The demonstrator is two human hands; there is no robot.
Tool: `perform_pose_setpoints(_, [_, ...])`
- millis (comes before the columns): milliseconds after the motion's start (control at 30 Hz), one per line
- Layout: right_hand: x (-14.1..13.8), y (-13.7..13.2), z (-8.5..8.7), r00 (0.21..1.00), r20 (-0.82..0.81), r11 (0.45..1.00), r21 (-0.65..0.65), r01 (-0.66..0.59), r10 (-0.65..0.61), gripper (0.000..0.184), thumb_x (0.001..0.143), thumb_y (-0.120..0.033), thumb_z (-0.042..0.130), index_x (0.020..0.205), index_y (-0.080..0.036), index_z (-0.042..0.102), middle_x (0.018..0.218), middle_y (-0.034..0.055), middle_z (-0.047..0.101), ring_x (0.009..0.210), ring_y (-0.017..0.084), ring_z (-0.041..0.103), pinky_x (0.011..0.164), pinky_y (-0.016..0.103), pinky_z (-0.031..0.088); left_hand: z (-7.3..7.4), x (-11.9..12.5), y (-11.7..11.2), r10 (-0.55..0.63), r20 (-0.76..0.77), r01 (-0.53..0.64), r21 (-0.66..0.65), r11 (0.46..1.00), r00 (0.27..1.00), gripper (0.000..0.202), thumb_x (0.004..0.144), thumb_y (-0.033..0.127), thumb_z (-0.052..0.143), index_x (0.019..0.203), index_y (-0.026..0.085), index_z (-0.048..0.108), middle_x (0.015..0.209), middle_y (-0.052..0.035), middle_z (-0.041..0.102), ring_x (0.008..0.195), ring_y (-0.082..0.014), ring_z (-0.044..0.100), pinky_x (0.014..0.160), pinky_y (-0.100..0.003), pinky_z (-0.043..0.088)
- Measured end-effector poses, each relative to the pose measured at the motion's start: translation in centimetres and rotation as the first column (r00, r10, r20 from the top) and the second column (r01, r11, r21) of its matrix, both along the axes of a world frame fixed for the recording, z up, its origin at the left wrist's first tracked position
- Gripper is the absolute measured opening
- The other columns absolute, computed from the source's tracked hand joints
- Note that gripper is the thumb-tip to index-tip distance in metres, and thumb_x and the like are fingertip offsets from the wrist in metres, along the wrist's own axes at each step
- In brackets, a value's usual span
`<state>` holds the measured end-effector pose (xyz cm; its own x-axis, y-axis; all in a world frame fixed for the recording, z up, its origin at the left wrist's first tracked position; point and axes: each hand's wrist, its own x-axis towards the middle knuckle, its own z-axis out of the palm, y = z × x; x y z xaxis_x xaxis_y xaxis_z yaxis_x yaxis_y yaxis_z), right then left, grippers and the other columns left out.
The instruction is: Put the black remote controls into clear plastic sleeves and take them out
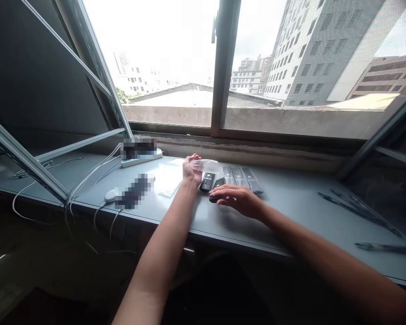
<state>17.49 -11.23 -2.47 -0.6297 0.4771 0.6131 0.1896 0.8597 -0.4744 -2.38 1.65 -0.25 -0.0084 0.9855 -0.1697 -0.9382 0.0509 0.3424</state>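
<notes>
Your right hand [238,199], flat and open on the black remote [219,183] at frame centre, should wrap it firmly while your left hand [190,169] pinches the clear plastic bag [208,164].

The left hand [190,169] is pinching a clear plastic bag [208,164] above the grey desk [291,198]; the right hand [238,199] is lying flat with fingers stretched out, its fingertips touching a black remote [217,186]; a second black remote [207,181] is lying just beside that one; three wrapped remotes [242,177] are sitting side by side behind the right hand; a white mouse [110,195] and white cables [88,180] are resting to the left, and dark pens [358,208] are lying well apart on the right.
</notes>
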Motion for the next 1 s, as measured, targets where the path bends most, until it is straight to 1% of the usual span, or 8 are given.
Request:
perform_pose_setpoints(167, [0.0, 0.0, -0.5, 0.98, -0.189, 0.978, -0.206, 0.028, -0.068, 0.028, 0.111, -0.033, 0.066, 0.137, -0.027, 0.075, 0.136, 0.013, 0.073, 0.097, 0.022, 0.08, 0.074, 0.036, 0.069, -0.1, 0.0, 0.0, 0.002, 0.003, -0.002, -0.009, 1.0, 1.0, 0.01, 0.089, 0.006, 0.065, 0.086, 0.015, 0.068, 0.076, 0.0004, 0.071, 0.064, -0.0089, 0.068, 0.069, -0.02, 0.053])
perform_pose_setpoints(367, [0.2, 0.0, 0.0, 0.921, -0.322, 0.941, -0.321, 0.11, -0.218, 0.021, 0.106, -0.04, 0.073, 0.12, -0.026, 0.081, 0.131, 0.0124, 0.073, 0.115, 0.027, 0.076, 0.089, 0.042, 0.07, 0.0, -0.1, 0.0, 0.0, -0.009, 0.0, -0.005, 1.0, 1.0, 0.01, 0.089, 0.006, 0.065, 0.087, 0.015, 0.068, 0.078, -0.0004, 0.071, 0.065, -0.0095, 0.069, 0.069, -0.02, 0.054])
perform_pose_setpoints(467, [0.3, 0.1, 0.4, 0.85, -0.388, 0.904, -0.374, 0.208, -0.356, 0.028, 0.104, -0.048, 0.074, 0.101, -0.022, 0.083, 0.139, 0.013, 0.066, 0.101, 0.023, 0.077, 0.082, 0.039, 0.073, 0.0, -0.1, 0.1, 0.007, -0.006, -0.007, -0.005, 1.0, 1.0, 0.009, 0.09, 0.007, 0.065, 0.088, 0.015, 0.068, 0.078, -0.0004, 0.071, 0.065, -0.0095, 0.069, 0.069, -0.02, 0.054])
perform_pose_setpoints(533, [0.4, 0.3, 0.5, 0.791, -0.433, 0.871, -0.427, 0.243, -0.433, 0.03, 0.096, -0.049, 0.083, 0.092, -0.019, 0.082, 0.152, 0.0135, 0.058, 0.092, 0.019, 0.078, 0.081, 0.039, 0.074, -0.1, -0.2, 0.1, 0.006, -0.002, -0.006, -0.007, 1.0, 1.0, 0.008, 0.09, 0.007, 0.065, 0.088, 0.014, 0.068, 0.077, -0.0003, 0.071, 0.064, -0.0097, 0.068, 0.068, -0.021, 0.055])
perform_pose_setpoints(633, [0.6, 0.6, 0.7, 0.718, -0.487, 0.796, -0.586, 0.153, -0.497, 0.031, 0.083, -0.042, 0.097, 0.09, -0.018, 0.079, 0.165, 0.0125, 0.05, 0.09, 0.019, 0.081, 0.088, 0.041, 0.074, -0.3, -0.2, 0.2, -0.006, 0.014, 0.006, -0.01, 1.0, 1.0, 0.009, 0.089, 0.007, 0.066, 0.088, 0.015, 0.068, 0.077, -0.0002, 0.071, 0.063, -0.0098, 0.068, 0.066, -0.022, 0.055])
perform_pose_setpoints(733, [0.7, 1.1, 0.8, 0.629, -0.553, 0.699, -0.715, -0.02, -0.547, 0.026, 0.08, -0.028, 0.1, 0.09, -0.019, 0.078, 0.151, 0.009, 0.066, 0.104, 0.023, 0.083, 0.1, 0.042, 0.071, -0.3, -0.3, 0.2, -0.009, 0.037, 0.01, -0.021, 1.0, 0.999, 0.01, 0.089, 0.006, 0.066, 0.089, 0.015, 0.069, 0.077, -0.0003, 0.071, 0.062, -0.01, 0.068, 0.064, -0.021, 0.055])
perform_pose_setpoints(867, [0.9, 1.8, 0.9, 0.495, -0.562, 0.534, -0.818, -0.214, -0.662, 0.026, 0.091, -0.008, 0.086, 0.11, -0.021, 0.076, 0.11, 0.0056, 0.082, 0.102, 0.023, 0.085, 0.094, 0.036, 0.072, -0.1, -0.3, 0.0, -0.007, 0.055, 0.009, -0.038, 0.999, 0.998, 0.011, 0.088, 0.005, 0.066, 0.089, 0.015, 0.069, 0.076, -0.0002, 0.072, 0.062, -0.0106, 0.069, 0.064, -0.022, 0.057])
perform_pose_setpoints(1000, [1.5, 2.3, 1.2, 0.37, -0.551, 0.433, -0.828, -0.357, -0.748, 0.026, 0.1, -0.001, 0.067, 0.12, -0.018, 0.07, 0.106, 0.0075, 0.083, 0.099, 0.019, 0.085, 0.09, 0.027, 0.072, 0.1, -0.3, -0.2, -0.024, 0.067, 0.027, -0.049, 0.998, 0.997, 0.009, 0.087, 0.008, 0.065, 0.092, 0.014, 0.07, 0.077, -0.0004, 0.072, 0.064, -0.0107, 0.07, 0.066, -0.022, 0.058])
